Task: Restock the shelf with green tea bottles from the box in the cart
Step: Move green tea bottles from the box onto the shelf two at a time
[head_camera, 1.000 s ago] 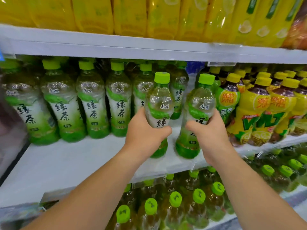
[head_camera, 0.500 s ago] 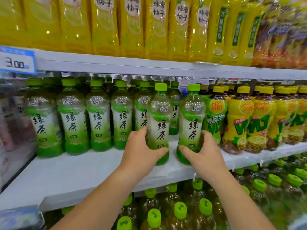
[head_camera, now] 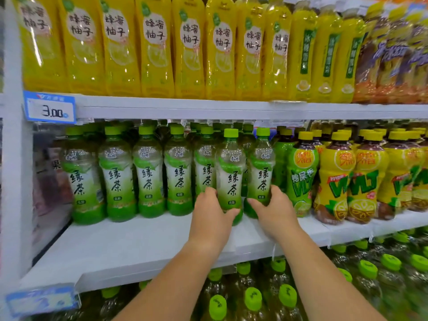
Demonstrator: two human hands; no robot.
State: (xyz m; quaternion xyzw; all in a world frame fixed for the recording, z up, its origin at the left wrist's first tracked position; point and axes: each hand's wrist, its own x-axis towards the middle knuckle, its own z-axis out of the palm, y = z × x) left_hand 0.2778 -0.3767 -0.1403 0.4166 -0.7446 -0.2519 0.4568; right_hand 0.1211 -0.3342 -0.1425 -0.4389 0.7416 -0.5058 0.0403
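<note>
Your left hand [head_camera: 212,220]: fingers curled round lower half of green tea bottle [head_camera: 230,172], upright on shelf [head_camera: 129,242], just ahead of row. Your right hand [head_camera: 276,212]: fingers gripping base of neighbouring green tea bottle [head_camera: 262,167], beside lime-label bottle [head_camera: 301,179]

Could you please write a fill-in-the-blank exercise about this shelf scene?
1. The left hand grips a tea bottle whose cap is ____.
2. The right hand grips a second tea bottle, on the first one's ____ side.
3. The blue price tag reads ____.
4. The tall bottles above the price tag are ____.

Missing words: green; right; 3.00; yellow.
</note>
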